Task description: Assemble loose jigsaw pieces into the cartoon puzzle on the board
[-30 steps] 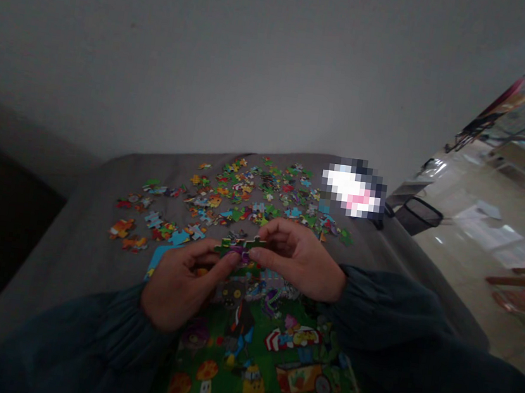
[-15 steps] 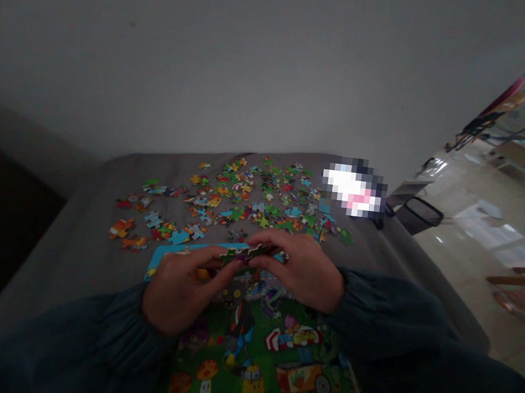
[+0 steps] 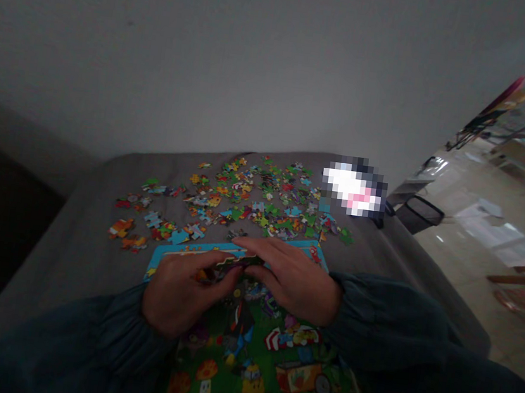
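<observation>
Above the upper part of a colourful picture board (image 3: 252,355), my left hand (image 3: 184,286) and my right hand (image 3: 293,280) meet over joined puzzle pieces (image 3: 240,261). The pieces are dark green and purple, tilted and seen nearly edge-on. My left hand pinches their left side between thumb and fingers. At their right side, my right hand grips with the fingers on top and the thumb below. The fingers hide much of the pieces. The board has a blue upper border and a green ground with cartoon plants and figures.
Many loose puzzle pieces (image 3: 267,191) lie scattered on the grey cloth-covered table (image 3: 94,201) beyond the board. A blurred-out bright object (image 3: 352,188) sits at the table's back right. Behind rises a plain wall (image 3: 241,60). A dark-framed chair (image 3: 420,213) stands right of the table.
My right hand has moved left and slightly down, closer to my left hand. The pieces between the hands now look more edge-on. More of the board's upper right border shows.
</observation>
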### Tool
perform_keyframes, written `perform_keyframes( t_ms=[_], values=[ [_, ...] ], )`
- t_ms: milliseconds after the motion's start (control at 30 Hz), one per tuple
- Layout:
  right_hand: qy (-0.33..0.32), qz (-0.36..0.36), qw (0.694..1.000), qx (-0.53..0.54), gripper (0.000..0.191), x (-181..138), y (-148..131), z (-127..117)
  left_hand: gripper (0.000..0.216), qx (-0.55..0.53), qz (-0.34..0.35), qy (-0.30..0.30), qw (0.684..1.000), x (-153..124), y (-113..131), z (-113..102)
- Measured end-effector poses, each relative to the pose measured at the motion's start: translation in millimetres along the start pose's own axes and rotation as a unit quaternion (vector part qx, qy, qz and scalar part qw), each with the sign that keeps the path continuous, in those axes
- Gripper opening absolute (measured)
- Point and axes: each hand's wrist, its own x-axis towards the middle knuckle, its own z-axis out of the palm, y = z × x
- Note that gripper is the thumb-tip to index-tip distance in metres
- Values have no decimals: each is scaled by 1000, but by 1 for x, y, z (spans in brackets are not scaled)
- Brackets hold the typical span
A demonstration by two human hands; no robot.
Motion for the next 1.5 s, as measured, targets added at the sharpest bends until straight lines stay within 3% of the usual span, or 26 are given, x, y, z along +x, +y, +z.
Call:
perform_keyframes(
  t_ms=[200, 500, 567, 700, 833, 1200, 1500],
  values=[
    [33, 21, 995, 89, 46, 1, 4, -3, 25, -71, -87, -23, 993, 2, -5, -3],
    [43, 50, 987, 144, 30, 3, 7, -4, 24, -106, -110, -30, 988, 4, -1, -7],
    [29, 61, 984, 166, 24, 4, 6, -4, 25, -133, -120, -71, 981, 6, -2, -11],
    [-1, 93, 974, 207, 23, 2, 1, -3, 23, -177, -126, -214, 952, 12, -6, -25],
    [-54, 112, 970, 208, 25, -2, -7, 4, 22, -150, -108, -307, 933, 12, -6, -34],
    [-170, 87, 966, 172, 53, -10, -24, 13, 16, -124, -85, -413, 898, -2, -6, -29],
    [-144, 3, 986, 84, 64, -14, -22, 20, 16, -83, -78, -491, 863, 3, -16, -41]
  ],
)
